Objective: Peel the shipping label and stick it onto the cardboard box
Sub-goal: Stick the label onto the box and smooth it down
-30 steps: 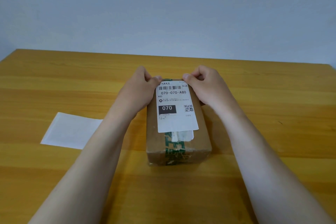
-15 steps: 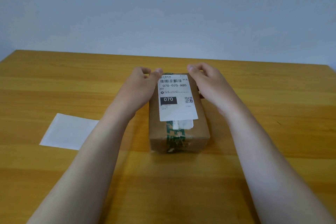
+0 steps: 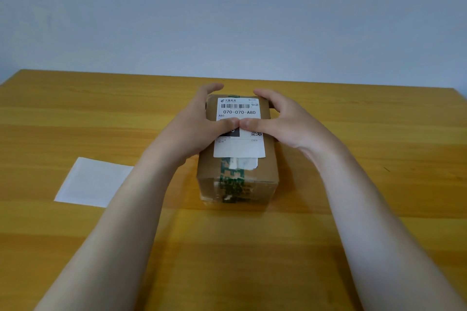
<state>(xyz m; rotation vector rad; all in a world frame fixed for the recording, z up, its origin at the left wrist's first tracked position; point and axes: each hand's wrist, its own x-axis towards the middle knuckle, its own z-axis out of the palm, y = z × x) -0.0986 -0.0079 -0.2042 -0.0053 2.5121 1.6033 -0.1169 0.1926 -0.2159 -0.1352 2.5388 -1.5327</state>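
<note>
At the centre of the frame the left hand (image 3: 194, 124) lies spread over the left side of the cardboard box (image 3: 270, 159), fingers curled round its far edge and thumb pressed flat on the shipping label (image 3: 238, 129). The right hand (image 3: 285, 121) mirrors it on the right side, also spread, its thumb tip meeting the left thumb at the middle of the label. Neither hand grips anything; both press down.

The label sits flat on the box top, toward the far end. It carries a barcode, the code "070-070-A80", a small "A80" beneath, a black block partly hidden by the thumbs, and a QR code at its right edge. The small print at the top is too fine to read. Green printed tape (image 3: 231, 179) runs along the box's centre seam and down its near face.

At the left of the frame a blank white backing sheet (image 3: 88, 182) lies flat on the wooden table (image 3: 379, 184), well apart from the box. A plain pale wall (image 3: 227, 12) fills the upper half.
</note>
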